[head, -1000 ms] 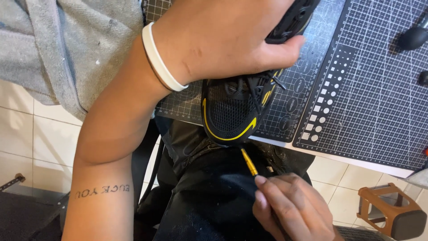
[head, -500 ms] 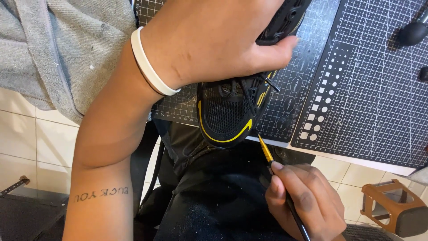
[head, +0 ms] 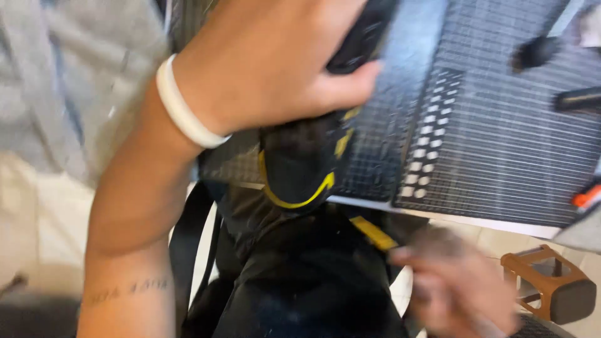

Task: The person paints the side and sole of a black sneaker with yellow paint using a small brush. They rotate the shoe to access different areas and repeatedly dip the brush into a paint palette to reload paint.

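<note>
My left hand grips a black shoe with yellow trim from above, holding it over the edge of a dark gridded cutting mat. A white band sits on that wrist. My right hand, blurred at the lower right, holds a thin tool with a yellow shaft that points up toward the shoe's toe. The tool's tip stops just short of the shoe. My lap in dark trousers lies below the shoe.
A small brown stool stands on the pale tiled floor at the lower right. Dark tools and an orange-tipped item lie on the mat's right side. Grey cloth fills the upper left.
My right hand with the yellow tool has dropped back down and to the right, away from the shoe. The view has shifted and blurred. My left hand keeps its hold on the shoe.
</note>
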